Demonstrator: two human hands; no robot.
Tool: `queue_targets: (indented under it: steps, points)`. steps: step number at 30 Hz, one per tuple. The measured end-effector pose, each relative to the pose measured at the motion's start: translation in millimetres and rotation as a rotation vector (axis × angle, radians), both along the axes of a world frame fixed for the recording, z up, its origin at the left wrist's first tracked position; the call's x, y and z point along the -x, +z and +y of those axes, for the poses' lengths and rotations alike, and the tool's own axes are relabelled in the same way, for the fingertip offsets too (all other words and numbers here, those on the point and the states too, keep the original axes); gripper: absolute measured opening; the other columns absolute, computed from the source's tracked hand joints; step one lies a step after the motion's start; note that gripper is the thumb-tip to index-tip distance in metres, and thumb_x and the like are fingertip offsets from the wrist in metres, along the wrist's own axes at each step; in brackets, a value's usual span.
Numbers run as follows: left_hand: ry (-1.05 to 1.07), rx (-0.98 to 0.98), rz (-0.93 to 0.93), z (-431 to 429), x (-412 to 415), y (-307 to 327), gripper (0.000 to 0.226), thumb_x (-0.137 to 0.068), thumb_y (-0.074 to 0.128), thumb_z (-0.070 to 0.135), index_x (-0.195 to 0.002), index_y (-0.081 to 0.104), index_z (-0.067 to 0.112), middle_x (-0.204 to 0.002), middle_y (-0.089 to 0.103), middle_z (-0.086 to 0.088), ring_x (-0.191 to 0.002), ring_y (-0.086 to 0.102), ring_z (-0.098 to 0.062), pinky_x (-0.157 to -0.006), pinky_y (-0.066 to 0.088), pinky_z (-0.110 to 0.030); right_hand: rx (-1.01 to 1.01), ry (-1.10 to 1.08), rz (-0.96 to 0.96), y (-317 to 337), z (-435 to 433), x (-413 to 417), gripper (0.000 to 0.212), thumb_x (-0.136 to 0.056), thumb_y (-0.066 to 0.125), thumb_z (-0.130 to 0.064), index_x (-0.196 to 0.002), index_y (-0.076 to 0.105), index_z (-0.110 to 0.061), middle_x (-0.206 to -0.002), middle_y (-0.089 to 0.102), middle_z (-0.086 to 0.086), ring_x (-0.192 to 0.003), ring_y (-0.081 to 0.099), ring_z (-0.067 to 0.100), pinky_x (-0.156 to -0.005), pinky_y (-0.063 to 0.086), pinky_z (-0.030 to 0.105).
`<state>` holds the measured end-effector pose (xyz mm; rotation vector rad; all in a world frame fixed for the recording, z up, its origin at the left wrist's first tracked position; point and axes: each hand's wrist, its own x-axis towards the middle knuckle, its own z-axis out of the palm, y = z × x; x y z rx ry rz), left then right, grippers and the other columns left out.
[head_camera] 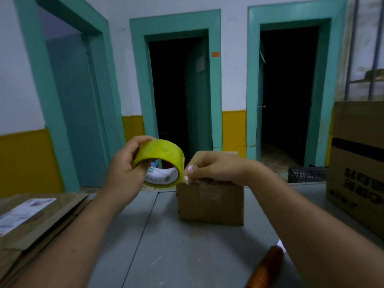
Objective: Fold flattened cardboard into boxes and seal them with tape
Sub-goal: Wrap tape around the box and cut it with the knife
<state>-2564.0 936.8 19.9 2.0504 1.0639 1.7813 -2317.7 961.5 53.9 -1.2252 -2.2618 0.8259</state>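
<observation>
A small brown cardboard box (211,201) stands closed on the grey table (166,246) in the middle of the view. My left hand (122,169) grips a yellow roll of tape (161,162), held up just left of the box's top edge. My right hand (212,168) rests on the box's top near its left corner, with its fingertips pinching the free end of the tape against the cardboard. Clear tape shows on the box's front face.
A stack of flattened cardboard (35,221) with a white label lies at the left. A large printed carton (357,163) stands at the right, with a dark plastic crate (307,173) behind it. An orange-brown cylindrical object (266,267) lies at the table's near right.
</observation>
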Motion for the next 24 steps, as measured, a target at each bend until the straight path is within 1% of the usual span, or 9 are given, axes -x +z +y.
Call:
queue_targets:
  steps: [2, 5, 7, 9, 11, 15, 19, 21, 24]
  points:
    - [-0.001, 0.003, 0.024, 0.9, 0.0, -1.0, 0.06, -0.096, 0.056, -0.014, -0.115, 0.063, 0.042, -0.108, 0.07, 0.013, -0.103, 0.067, -0.01, -0.083, 0.054, -0.026, 0.034, 0.015, 0.075, -0.6, -0.1, -5.8, 0.031, -0.102, 0.063, -0.034, -0.074, 0.075, -0.027, -0.069, 0.07, -0.01, -0.071, 0.067, 0.005, -0.065, 0.052, 0.019]
    - [-0.003, 0.011, 0.032, 3.0, 2.0, -2.2, 0.059, -0.097, 0.055, -0.013, -0.119, 0.064, 0.042, -0.116, 0.07, 0.01, -0.111, 0.067, -0.018, -0.09, 0.055, -0.035, 0.068, 0.007, 0.135, 0.0, 0.9, -10.5, 0.029, -0.102, 0.063, -0.025, -0.075, 0.072, -0.017, -0.064, 0.067, -0.016, -0.064, 0.063, -0.004, -0.058, 0.047, 0.011]
    - [0.016, 0.013, 0.056, 4.1, 3.2, -3.2, 0.058, -0.096, 0.056, -0.012, -0.122, 0.064, 0.039, -0.123, 0.069, 0.006, -0.116, 0.065, -0.015, -0.093, 0.053, -0.028, 0.08, 0.0, 0.134, -0.1, 0.5, -8.7, 0.034, -0.102, 0.064, -0.023, -0.069, 0.07, -0.02, -0.062, 0.066, -0.016, -0.061, 0.062, -0.005, -0.056, 0.046, 0.01]
    - [0.045, 0.012, 0.08, 4.3, 4.2, -3.3, 0.058, -0.095, 0.056, -0.014, -0.124, 0.065, 0.035, -0.125, 0.069, 0.004, -0.114, 0.063, -0.001, -0.09, 0.048, -0.012, 0.104, -0.008, 0.138, 0.1, 0.0, -8.2, 0.039, -0.102, 0.063, -0.021, -0.064, 0.068, -0.021, -0.061, 0.065, -0.014, -0.061, 0.062, -0.003, -0.056, 0.046, 0.012]
    - [0.083, 0.021, 0.099, 4.4, 8.3, -2.4, 0.058, -0.092, 0.054, -0.018, -0.125, 0.067, 0.029, -0.124, 0.069, 0.004, -0.108, 0.061, 0.011, -0.084, 0.044, -0.003, 0.147, -0.018, 0.191, 1.8, -1.4, -11.0, 0.034, -0.102, 0.061, -0.019, -0.069, 0.066, -0.017, -0.068, 0.065, -0.007, -0.069, 0.063, 0.005, -0.062, 0.048, 0.016]
    - [0.12, 0.052, 0.167, 6.4, 24.2, -0.5, 0.061, -0.086, 0.053, -0.023, -0.124, 0.071, 0.021, -0.122, 0.071, 0.004, -0.105, 0.062, 0.013, -0.079, 0.043, 0.0, 0.176, -0.041, 0.271, 2.6, -2.5, -18.8, 0.023, -0.103, 0.06, -0.019, -0.081, 0.067, -0.016, -0.076, 0.062, -0.001, -0.08, 0.059, 0.015, -0.074, 0.048, 0.027]
    - [0.145, 0.042, 0.237, 6.9, 28.9, 0.0, 0.067, -0.085, 0.053, -0.022, -0.118, 0.069, 0.034, -0.12, 0.071, 0.009, -0.106, 0.06, 0.015, -0.081, 0.041, 0.0, 0.171, -0.048, 0.242, 2.0, -2.9, -14.9, 0.028, -0.102, 0.062, -0.019, -0.075, 0.069, -0.019, -0.072, 0.064, -0.003, -0.079, 0.06, 0.013, -0.074, 0.046, 0.026]
    - [0.154, 0.061, 0.277, 6.8, 35.4, 1.5, 0.062, -0.085, 0.054, -0.01, -0.115, 0.067, 0.043, -0.116, 0.068, 0.01, -0.105, 0.059, 0.01, -0.079, 0.043, -0.005, 0.175, -0.076, 0.255, 1.8, -1.1, -15.2, 0.03, -0.102, 0.061, -0.019, -0.073, 0.069, -0.02, -0.069, 0.065, -0.004, -0.079, 0.06, 0.014, -0.074, 0.047, 0.027]
    - [0.229, 0.135, 0.373, 11.5, 51.9, -0.7, 0.066, -0.079, 0.052, -0.003, -0.11, 0.064, 0.054, -0.11, 0.062, 0.007, -0.101, 0.059, -0.01, -0.081, 0.044, -0.028, 0.137, -0.119, 0.25, 0.4, -0.5, -18.2, 0.023, -0.101, 0.064, -0.027, -0.086, 0.075, -0.013, -0.082, 0.066, 0.005, -0.085, 0.062, 0.019, -0.077, 0.049, 0.031]
